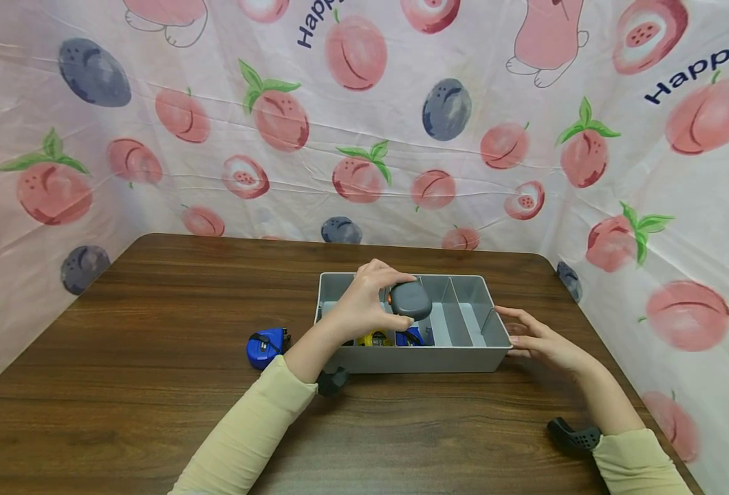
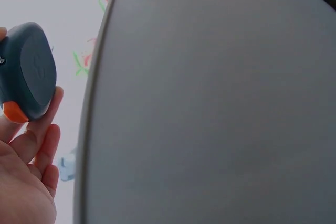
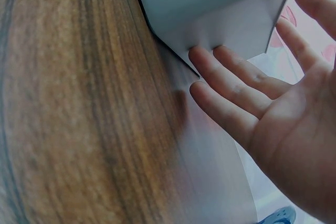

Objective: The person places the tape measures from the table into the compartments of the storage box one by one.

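A dark grey tape measure [image 1: 410, 300] with an orange part is pinched between the thumb and fingers of my left hand [image 1: 367, 302], above the grey divided box [image 1: 414, 359]. In the left wrist view the same tape measure [image 2: 37, 72] shows its rounded side, and the box wall fills most of the picture. My right hand [image 1: 540, 342] touches the right end of the box with extended fingers, seen also in the right wrist view. Inside the box lie a yellow tape measure [image 1: 375, 338] and a blue one [image 1: 409, 337], partly hidden by the left hand and the box's front wall.
Another blue tape measure [image 1: 265, 348] lies on the brown wooden table [image 1: 154, 371], left of the box. Two compartments at the box's right have bare floors. A fruit-print cloth [image 1: 389, 130] hangs behind and beside the table. Black bands sit on both wrists.
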### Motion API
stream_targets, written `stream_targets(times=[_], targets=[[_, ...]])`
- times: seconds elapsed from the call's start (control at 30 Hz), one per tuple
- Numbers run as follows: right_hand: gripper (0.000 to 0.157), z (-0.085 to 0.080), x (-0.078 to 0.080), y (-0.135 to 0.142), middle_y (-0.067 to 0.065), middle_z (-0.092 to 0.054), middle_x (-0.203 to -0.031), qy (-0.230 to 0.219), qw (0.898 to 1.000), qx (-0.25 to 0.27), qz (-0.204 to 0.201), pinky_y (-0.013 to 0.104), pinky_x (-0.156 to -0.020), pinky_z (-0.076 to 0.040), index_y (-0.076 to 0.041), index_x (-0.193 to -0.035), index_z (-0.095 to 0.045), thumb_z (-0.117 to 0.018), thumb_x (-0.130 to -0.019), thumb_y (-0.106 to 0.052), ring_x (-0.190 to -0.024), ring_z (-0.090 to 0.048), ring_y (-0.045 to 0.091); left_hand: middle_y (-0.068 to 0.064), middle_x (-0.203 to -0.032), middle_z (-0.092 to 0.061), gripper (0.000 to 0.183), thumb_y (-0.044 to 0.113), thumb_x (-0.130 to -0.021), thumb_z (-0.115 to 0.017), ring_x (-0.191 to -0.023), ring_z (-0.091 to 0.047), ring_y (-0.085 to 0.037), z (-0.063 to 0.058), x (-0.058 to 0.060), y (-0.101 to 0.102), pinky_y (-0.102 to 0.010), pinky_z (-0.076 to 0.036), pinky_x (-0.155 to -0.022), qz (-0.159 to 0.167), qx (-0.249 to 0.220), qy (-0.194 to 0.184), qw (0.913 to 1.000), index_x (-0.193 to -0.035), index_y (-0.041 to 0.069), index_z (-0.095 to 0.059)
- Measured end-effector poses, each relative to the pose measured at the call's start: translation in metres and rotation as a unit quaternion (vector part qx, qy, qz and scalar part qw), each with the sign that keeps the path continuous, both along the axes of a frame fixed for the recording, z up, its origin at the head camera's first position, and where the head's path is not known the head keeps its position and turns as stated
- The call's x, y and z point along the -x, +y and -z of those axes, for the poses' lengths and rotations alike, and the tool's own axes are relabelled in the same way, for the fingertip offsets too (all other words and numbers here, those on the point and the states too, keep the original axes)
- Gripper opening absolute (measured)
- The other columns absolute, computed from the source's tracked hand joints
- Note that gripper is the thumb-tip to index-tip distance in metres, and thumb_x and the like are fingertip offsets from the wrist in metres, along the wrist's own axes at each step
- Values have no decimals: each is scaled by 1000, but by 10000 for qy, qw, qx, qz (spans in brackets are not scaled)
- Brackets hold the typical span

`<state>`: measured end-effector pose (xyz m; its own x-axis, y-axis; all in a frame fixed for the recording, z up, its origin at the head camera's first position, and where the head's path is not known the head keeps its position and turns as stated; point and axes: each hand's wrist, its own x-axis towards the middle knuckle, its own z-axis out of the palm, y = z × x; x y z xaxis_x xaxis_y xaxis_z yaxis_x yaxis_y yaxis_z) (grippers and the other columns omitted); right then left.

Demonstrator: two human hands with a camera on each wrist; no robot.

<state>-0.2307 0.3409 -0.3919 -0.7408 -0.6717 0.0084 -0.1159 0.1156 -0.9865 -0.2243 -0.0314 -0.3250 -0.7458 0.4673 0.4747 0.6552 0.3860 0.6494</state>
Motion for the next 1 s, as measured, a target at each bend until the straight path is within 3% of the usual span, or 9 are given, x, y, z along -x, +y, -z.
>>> stream_targets(times=[0.7, 1.0], targets=[[54, -3, -2, -1, 41, -26, -136, -23, 9999, -97, 75, 32, -90, -47, -4, -149, -21, -42, -100, -3, -116, -53, 16, 6, -95, -62, 56, 18, -66, -84, -96, -40, -12, 3, -2, 31, -41, -33, -88, 148, 68, -150, 9998, -119, 12, -67], [53, -4, -2, -1, 42, -27, -135, -16, 10000, -66, 39, 32, -90, -48, -6, -149, -23, -41, -99, -2, -115, -54, 16, 4, -96, -64, 58, 20, -65, -85, -98, -43, -14, 8, -2, 40, -38, -29, -93, 133, 264, 64, 9995, -119, 8, -68]])
